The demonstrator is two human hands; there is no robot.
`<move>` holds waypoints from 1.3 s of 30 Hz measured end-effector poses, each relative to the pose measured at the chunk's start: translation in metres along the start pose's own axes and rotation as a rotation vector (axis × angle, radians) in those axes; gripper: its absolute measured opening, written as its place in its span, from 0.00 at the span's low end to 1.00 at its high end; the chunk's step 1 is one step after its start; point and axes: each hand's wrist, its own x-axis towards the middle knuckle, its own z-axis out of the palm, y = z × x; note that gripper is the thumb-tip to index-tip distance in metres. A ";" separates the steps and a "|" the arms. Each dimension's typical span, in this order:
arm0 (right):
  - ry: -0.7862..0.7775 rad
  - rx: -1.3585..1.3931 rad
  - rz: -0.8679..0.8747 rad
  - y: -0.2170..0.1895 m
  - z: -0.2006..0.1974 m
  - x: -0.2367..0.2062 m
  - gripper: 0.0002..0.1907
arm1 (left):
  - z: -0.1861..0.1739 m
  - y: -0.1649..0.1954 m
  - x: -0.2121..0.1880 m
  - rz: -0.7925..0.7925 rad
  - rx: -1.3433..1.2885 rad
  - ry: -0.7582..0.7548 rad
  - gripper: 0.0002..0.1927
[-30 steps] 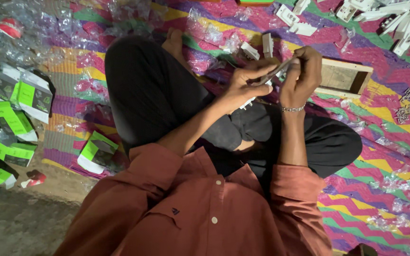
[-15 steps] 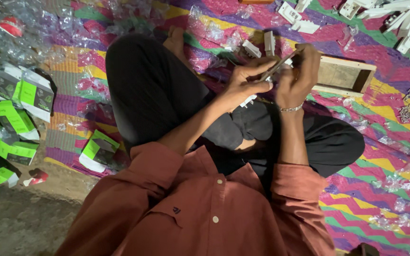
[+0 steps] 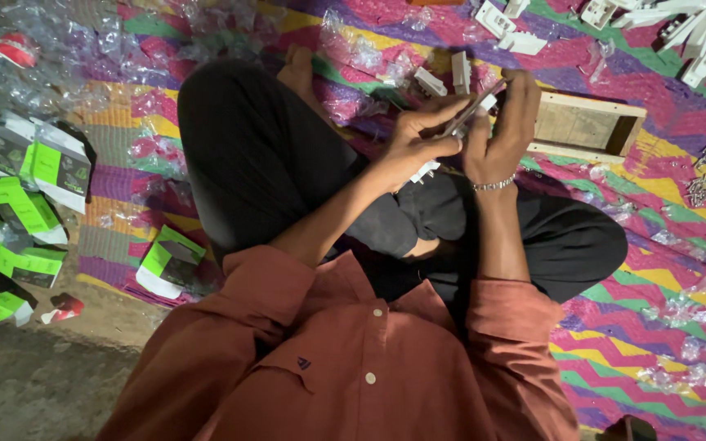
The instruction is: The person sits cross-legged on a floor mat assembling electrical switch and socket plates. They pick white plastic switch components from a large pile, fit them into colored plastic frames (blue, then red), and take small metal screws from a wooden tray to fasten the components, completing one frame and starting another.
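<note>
Both hands meet above the crossed legs. The left hand (image 3: 414, 143) pinches a small white plastic part (image 3: 426, 170), and the right hand (image 3: 504, 122) closes on a thin flat piece (image 3: 471, 113) held between them. It looks light, stiff and slick, best gripped by its edges. Just beyond the grip sits a wooden box (image 3: 586, 126); farther off lie loose white parts (image 3: 680, 24).

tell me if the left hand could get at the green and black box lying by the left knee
Probably yes, once freed. The green and black box lies uncovered on the mat's edge beside that knee, but the left hand is gripping a small white part with the right hand.
</note>
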 end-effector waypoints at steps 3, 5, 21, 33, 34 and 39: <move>-0.010 0.021 0.120 0.003 0.003 -0.002 0.20 | 0.002 0.003 -0.002 0.086 0.048 -0.039 0.34; -0.007 0.069 0.279 0.005 0.003 -0.003 0.17 | 0.002 0.008 -0.003 0.073 0.063 -0.041 0.34; -0.035 0.019 0.050 0.016 0.014 -0.010 0.22 | 0.001 0.014 -0.007 -0.024 0.075 0.015 0.36; 0.199 0.430 0.689 0.032 -0.017 0.007 0.20 | 0.036 0.033 -0.001 0.283 0.591 -0.179 0.40; 0.178 0.419 0.587 0.030 -0.024 0.011 0.16 | 0.043 0.035 -0.002 0.359 0.625 -0.155 0.42; -0.090 0.433 0.560 0.026 -0.071 0.010 0.10 | 0.063 0.050 -0.017 0.478 0.826 -0.140 0.49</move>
